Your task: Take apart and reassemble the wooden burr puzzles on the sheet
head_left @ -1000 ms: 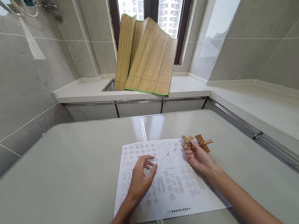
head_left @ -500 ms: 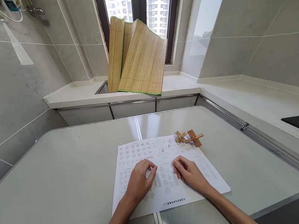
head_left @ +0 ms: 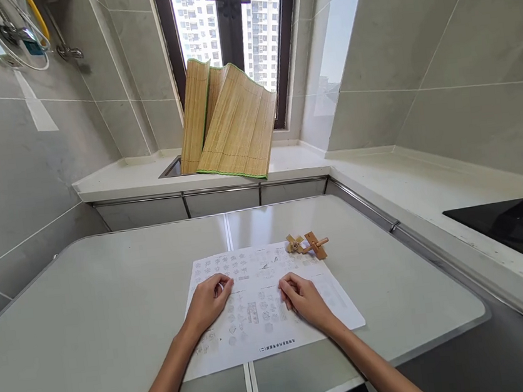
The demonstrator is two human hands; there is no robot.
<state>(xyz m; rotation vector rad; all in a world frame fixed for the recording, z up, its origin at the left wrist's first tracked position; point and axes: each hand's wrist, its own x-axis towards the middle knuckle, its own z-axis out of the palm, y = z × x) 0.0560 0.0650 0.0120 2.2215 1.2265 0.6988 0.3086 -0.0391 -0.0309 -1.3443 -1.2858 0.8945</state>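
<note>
A printed sheet (head_left: 258,331) lies on the table (head_left: 91,316), two small wooden pieces (head_left: 315,246) at its far right corner. Behind the table, a mat (head_left: 237,126) stands on the ledge (head_left: 298,161) before the window (head_left: 259,39).

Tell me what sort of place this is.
Probably a home kitchen: there is a white counter, a black glass panel in it, likely a cooktop, and what looks like a sink corner.

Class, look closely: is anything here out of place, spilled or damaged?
The folded slatted mat stands aslant on the counter before the window, partly covering a metal-rimmed recess: an odd spot. No spill or damage shows.
</note>
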